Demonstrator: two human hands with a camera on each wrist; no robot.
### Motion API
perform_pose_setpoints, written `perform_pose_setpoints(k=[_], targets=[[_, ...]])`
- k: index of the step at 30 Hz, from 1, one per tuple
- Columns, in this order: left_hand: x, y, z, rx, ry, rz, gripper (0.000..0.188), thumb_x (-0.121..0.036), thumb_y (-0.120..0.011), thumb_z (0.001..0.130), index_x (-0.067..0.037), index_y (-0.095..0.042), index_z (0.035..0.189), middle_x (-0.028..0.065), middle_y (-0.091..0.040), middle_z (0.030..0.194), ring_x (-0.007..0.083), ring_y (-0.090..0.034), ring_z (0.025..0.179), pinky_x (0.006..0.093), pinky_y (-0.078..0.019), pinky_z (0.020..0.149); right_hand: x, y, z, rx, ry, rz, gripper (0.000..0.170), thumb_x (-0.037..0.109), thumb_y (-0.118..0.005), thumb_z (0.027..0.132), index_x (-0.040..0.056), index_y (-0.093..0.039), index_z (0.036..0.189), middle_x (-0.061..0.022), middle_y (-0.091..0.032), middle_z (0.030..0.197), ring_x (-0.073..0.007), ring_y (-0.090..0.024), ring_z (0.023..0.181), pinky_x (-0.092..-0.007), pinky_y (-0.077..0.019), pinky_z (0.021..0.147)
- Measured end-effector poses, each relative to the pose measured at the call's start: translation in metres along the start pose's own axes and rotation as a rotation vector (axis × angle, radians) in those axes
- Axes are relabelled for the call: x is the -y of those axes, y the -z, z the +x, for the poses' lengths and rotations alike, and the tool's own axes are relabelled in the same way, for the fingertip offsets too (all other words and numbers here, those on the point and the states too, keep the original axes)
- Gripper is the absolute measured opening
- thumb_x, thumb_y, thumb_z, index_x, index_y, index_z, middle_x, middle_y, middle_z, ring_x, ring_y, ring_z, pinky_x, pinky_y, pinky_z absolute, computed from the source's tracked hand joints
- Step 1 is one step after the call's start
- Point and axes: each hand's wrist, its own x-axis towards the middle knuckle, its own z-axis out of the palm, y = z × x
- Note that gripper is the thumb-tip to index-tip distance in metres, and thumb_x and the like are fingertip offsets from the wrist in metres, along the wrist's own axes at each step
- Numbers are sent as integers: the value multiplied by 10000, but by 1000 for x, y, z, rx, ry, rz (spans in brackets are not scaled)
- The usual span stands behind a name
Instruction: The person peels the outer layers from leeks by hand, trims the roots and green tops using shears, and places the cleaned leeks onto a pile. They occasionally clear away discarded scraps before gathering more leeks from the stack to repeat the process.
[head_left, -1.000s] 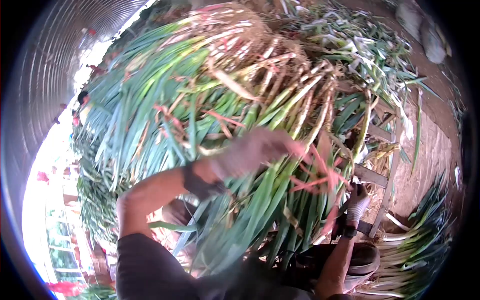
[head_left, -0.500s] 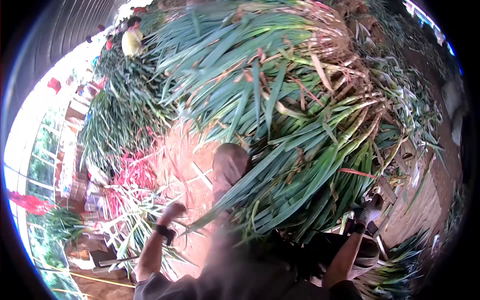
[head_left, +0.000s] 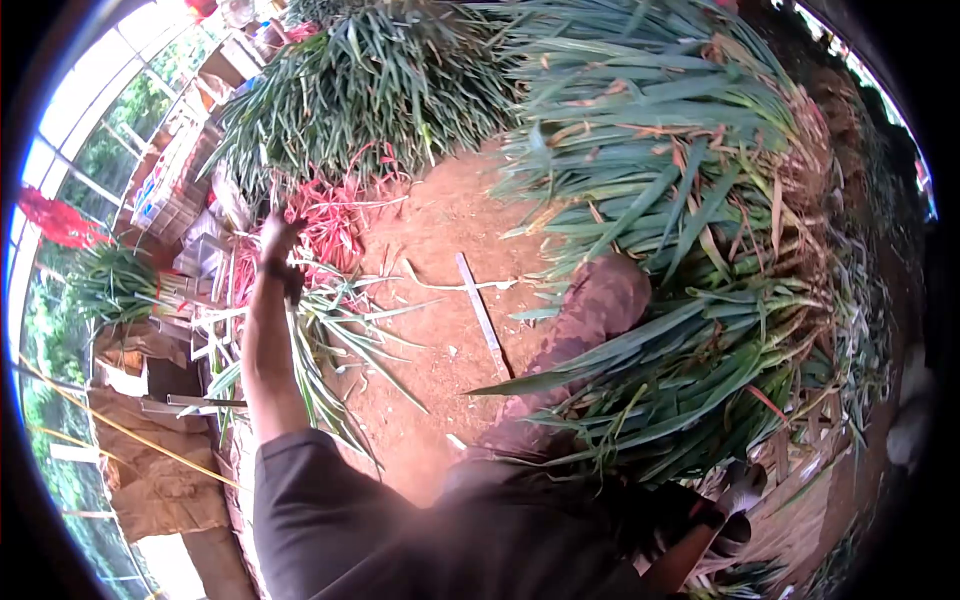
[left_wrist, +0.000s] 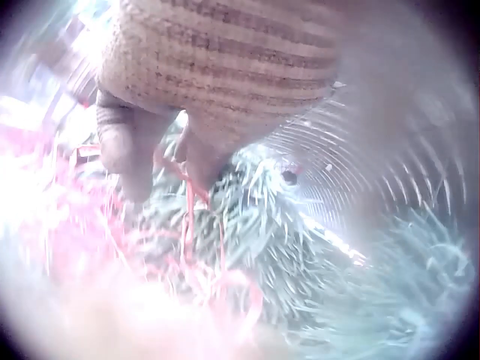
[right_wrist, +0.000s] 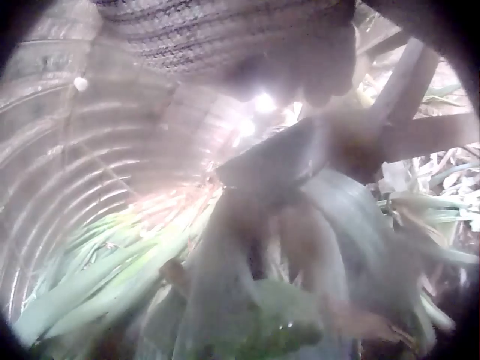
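Note:
In the head view, the gloved left hand (head_left: pixel 280 238) reaches to a heap of red strips (head_left: pixel 335 225) at upper left. The left wrist view shows this hand (left_wrist: pixel 217 75) pinching a thin red strand (left_wrist: pixel 190 217) between thumb and fingers. At lower right, the gloved right hand (head_left: pixel 742 488) is low beside a bundle of long green stalks (head_left: pixel 690 380) lying across the person's lap. In the right wrist view the fingers of the right hand (right_wrist: pixel 255 52) are bent above a blurred grey wedge-shaped thing (right_wrist: pixel 270 157); whether they hold it cannot be told.
A large heap of stalks (head_left: pixel 640 110) spreads at upper right, and another pile (head_left: pixel 370 85) lies at top centre. A flat strip (head_left: pixel 482 315) lies on the dirt floor (head_left: pixel 430 240). Loose leaves (head_left: pixel 345 350) and crates (head_left: pixel 165 210) are at the left.
The head view has turned left. The left hand, over the bundle with red strips a second ago, moved away and out to the red heap. The right hand stays beside the bundle.

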Motion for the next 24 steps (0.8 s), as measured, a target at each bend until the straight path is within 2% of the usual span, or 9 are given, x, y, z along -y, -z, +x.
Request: perform_pose_setpoints(k=[2, 6, 9, 11, 12, 16, 18, 20, 24], targets=[[1, 14, 38, 115, 100, 220, 653, -290, -840, 722, -14, -575, 1252, 187, -699, 1040, 280, -691, 789, 385, -545, 641, 14, 1, -10, -66, -11, -46, 287, 214, -658, 926, -30, -683, 1076, -104, -705, 1011, -217, -628, 884, -331, -516, 818], [38, -70, 11, 7, -490, 484, 213, -270, -674, 837, -100, -682, 966, 92, -686, 835, 227, -613, 604, 374, -485, 527, 33, 6, -28, -82, -33, 67, 334, 270, -644, 941, -18, -669, 1108, -95, -695, 1068, -234, -641, 963, -336, -519, 861], [44, -188, -90, 47, -732, 870, 189, -304, -700, 757, -142, -705, 658, 7, -624, 626, 195, -618, 555, 380, -489, 527, 46, 4, -37, -81, 137, 82, 251, 172, -584, 979, -35, -654, 1103, -129, -696, 1054, -243, -653, 944, -332, -519, 860], [14, -205, -194, 664, -191, -123, 251, -329, -701, 818, -142, -699, 650, 32, -678, 681, 189, -660, 596, 352, -519, 532, 100, 10, -68, -9, 250, 25, 275, 190, -607, 963, -49, -648, 1092, -130, -695, 999, -226, -642, 921, -349, -502, 859], [-54, -179, -248, 715, 31, -6, 247, -316, -669, 870, -139, -709, 702, 55, -712, 741, 185, -693, 682, 309, -539, 585, 105, 7, -76, 66, 282, 89, 253, 177, -612, 951, -45, -647, 1068, -127, -695, 950, -248, -645, 866, -370, -507, 828], [26, -266, -313, 585, 33, -297, 256, -242, -708, 822, -66, -674, 1005, 118, -727, 895, 300, -702, 817, 361, -544, 696, 166, -17, -138, 486, 219, 9, 227, 149, -655, 873, -21, -649, 1023, -181, -678, 898, -302, -646, 817, -390, -513, 784], [2, -235, -310, 401, -61, -428, 304, -130, -734, 784, -16, -643, 1050, 138, -711, 919, 261, -690, 829, 375, -537, 730, 116, -44, -159, 693, 367, -359, 291, 199, -688, 830, -19, -650, 1019, -216, -682, 937, -383, -663, 888, -430, -525, 779], [-27, -202, -276, 231, -232, -385, 345, -143, -756, 788, -6, -636, 1081, 140, -696, 884, 211, -677, 807, 354, -536, 717, 108, -58, -186, 777, 978, -524, 376, 298, -724, 777, 9, -663, 1010, -241, -677, 915, -440, -650, 871, -474, -526, 767], [-125, -122, -224, 186, -431, -502, 366, -137, -755, 829, -19, -629, 1152, 104, -686, 934, 181, -681, 841, 305, -534, 717, 117, -52, -195, 703, 567, -398, 435, 335, -736, 751, 23, -658, 1043, -243, -675, 933, -426, -655, 872, -482, -526, 775]])
